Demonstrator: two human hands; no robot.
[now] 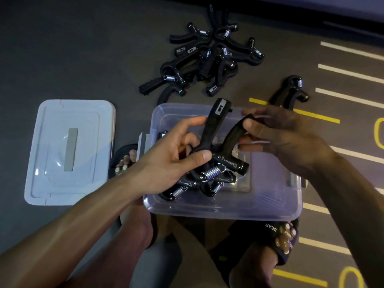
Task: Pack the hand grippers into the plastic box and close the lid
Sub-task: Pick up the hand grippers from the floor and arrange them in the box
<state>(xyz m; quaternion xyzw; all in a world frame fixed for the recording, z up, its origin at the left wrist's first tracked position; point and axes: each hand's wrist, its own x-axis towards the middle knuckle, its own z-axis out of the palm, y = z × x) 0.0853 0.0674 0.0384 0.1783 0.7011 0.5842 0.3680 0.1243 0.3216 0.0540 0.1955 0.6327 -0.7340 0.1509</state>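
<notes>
A clear plastic box (270, 202) stands on the floor between my feet. Above it, both my hands hold one black hand gripper (214, 129) with a steel spring. My left hand (174, 154) pinches its left handle near the hinge. My right hand (276, 134) pinches the tip of its right handle. Under it, a few grippers (207, 183) lie inside the box. Beyond the box, a pile of several grippers (207, 59) lies on the floor. A single gripper (291, 92) lies behind my right hand. The box's lid (68, 150) lies flat to the left.
The floor is dark grey, with white and yellow painted lines (349, 73) on the right. My feet in sandals are at the box's left side (124, 161) and near its right front corner (284, 240). A dark wall base runs along the top right.
</notes>
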